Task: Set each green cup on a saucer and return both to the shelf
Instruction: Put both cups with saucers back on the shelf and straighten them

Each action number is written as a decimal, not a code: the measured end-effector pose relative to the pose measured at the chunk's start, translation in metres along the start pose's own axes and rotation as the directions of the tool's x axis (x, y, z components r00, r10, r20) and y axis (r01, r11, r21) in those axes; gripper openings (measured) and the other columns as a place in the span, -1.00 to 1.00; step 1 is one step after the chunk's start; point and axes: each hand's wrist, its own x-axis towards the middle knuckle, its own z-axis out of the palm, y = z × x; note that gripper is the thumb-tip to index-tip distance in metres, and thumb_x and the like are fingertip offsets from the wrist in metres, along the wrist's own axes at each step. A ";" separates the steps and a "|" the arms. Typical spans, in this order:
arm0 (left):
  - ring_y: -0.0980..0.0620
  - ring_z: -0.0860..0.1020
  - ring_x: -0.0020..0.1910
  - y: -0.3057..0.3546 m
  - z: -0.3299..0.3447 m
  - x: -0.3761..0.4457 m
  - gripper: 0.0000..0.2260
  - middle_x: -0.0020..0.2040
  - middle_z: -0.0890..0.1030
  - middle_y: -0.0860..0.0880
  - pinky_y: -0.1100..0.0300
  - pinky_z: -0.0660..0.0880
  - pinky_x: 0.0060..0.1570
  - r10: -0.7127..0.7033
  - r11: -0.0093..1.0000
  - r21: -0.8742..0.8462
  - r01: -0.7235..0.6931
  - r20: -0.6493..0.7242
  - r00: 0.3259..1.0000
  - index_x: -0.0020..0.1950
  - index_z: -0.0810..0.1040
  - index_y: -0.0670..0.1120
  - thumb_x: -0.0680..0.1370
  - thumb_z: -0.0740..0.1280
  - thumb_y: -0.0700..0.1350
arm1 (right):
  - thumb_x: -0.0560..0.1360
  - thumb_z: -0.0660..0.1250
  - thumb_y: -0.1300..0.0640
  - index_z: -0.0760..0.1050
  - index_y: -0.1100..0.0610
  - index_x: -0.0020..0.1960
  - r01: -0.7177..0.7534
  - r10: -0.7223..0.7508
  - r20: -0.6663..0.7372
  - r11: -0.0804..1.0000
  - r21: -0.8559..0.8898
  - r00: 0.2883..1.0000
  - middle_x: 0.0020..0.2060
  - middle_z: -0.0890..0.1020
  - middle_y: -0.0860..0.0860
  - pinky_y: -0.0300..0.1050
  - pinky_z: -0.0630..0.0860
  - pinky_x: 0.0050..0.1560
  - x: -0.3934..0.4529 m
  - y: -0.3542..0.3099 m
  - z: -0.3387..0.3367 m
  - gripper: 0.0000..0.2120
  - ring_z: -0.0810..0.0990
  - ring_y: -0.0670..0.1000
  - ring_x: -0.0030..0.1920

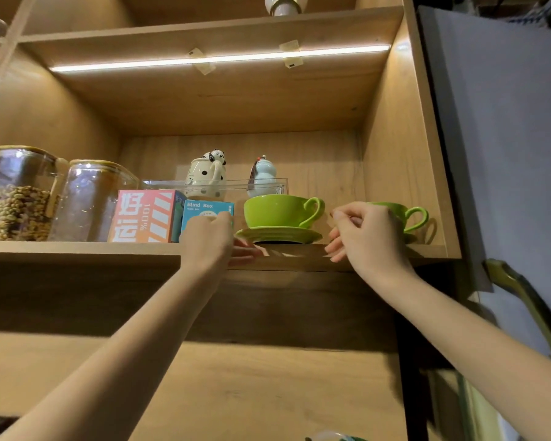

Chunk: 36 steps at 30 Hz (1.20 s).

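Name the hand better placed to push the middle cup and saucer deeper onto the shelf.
Left, probably. The left hand has its fingertips right at the near rim of the saucer under the middle cup. The right hand is in front of the right cup.

Open shelf front between the left hand [209,241] and right hand [368,237]; a green ceramic cup on saucer [279,214] fills it, cardboard boxes [172,216] crowding leftward.
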 end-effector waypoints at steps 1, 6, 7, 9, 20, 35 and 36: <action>-0.12 0.65 -0.32 -0.006 -0.001 -0.001 -0.79 -0.27 0.59 -0.19 -0.03 0.62 -0.15 0.199 0.955 0.232 -0.182 -0.049 0.979 -0.19 0.45 -0.25 0.55 0.12 -0.18 | 0.56 0.16 0.21 0.51 0.22 0.17 0.165 -0.168 -0.023 0.980 -0.115 0.985 -0.10 0.66 0.12 -0.21 0.60 -0.15 -0.010 0.002 -0.002 -0.74 0.64 0.03 -0.13; -0.02 0.23 0.43 -0.032 0.002 -0.019 -0.53 0.45 0.30 -0.11 0.17 0.12 0.39 0.517 0.640 0.578 -0.506 0.163 0.840 0.44 0.21 -0.13 0.52 0.17 -0.19 | 0.58 0.08 0.18 0.15 0.14 0.46 0.380 -0.305 0.283 0.887 -0.264 0.909 0.45 0.30 0.02 -0.36 0.02 0.35 -0.036 0.014 0.006 -0.55 0.21 -0.08 0.45; 0.02 0.12 0.49 -0.037 0.004 -0.018 -0.48 0.50 0.20 -0.08 0.17 0.00 0.44 0.509 0.608 0.600 -0.520 0.207 0.835 0.47 0.12 -0.10 0.52 0.17 -0.18 | 0.59 0.07 0.15 0.09 0.12 0.48 0.383 -0.293 0.318 0.883 -0.272 0.902 0.48 0.22 0.00 -0.34 -0.04 0.39 -0.037 0.016 0.009 -0.53 0.13 -0.10 0.48; 0.08 -0.05 0.52 -0.046 0.006 -0.016 -0.43 0.55 0.06 -0.03 0.14 -0.21 0.45 0.469 0.567 0.638 -0.521 0.270 0.841 0.50 -0.01 -0.07 0.53 0.14 -0.16 | 0.59 0.04 0.08 0.01 0.11 0.49 0.376 -0.263 0.343 0.869 -0.321 0.901 0.51 0.14 -0.01 -0.24 -0.10 0.47 -0.037 0.018 0.012 -0.50 0.05 -0.10 0.50; 0.11 -0.10 0.52 -0.057 0.010 -0.006 -0.39 0.55 -0.05 -0.01 0.13 -0.30 0.42 0.457 0.460 0.704 -0.541 0.334 0.824 0.51 -0.14 -0.06 0.55 0.11 -0.10 | 0.57 0.01 -0.01 0.06 0.10 0.48 0.385 -0.268 0.282 0.731 -0.563 0.921 0.50 0.18 -0.04 0.08 -0.35 0.46 -0.025 0.025 0.021 -0.48 -0.07 -0.07 0.52; 0.06 -0.05 0.53 -0.062 0.012 0.012 -0.43 0.54 0.11 -0.03 0.00 -0.23 0.47 0.455 0.460 0.730 -0.505 0.295 0.840 0.50 0.01 -0.06 0.50 0.07 -0.02 | 0.54 0.09 0.07 0.09 0.03 0.48 0.532 -0.454 0.278 0.707 -0.466 0.847 0.46 0.30 0.03 -0.03 -0.20 0.43 -0.038 0.023 0.023 -0.49 0.19 0.00 0.48; 0.05 -0.04 0.53 -0.063 0.012 0.013 -0.41 0.53 0.15 -0.03 0.00 -0.23 0.46 0.459 0.462 0.730 -0.504 0.289 0.840 0.48 0.05 -0.06 0.46 0.03 0.01 | 0.56 0.08 0.06 0.03 0.02 0.49 0.529 -0.432 0.306 0.720 -0.450 0.848 0.48 0.23 0.03 -0.07 -0.24 0.43 -0.039 0.023 0.024 -0.47 0.14 -0.01 0.50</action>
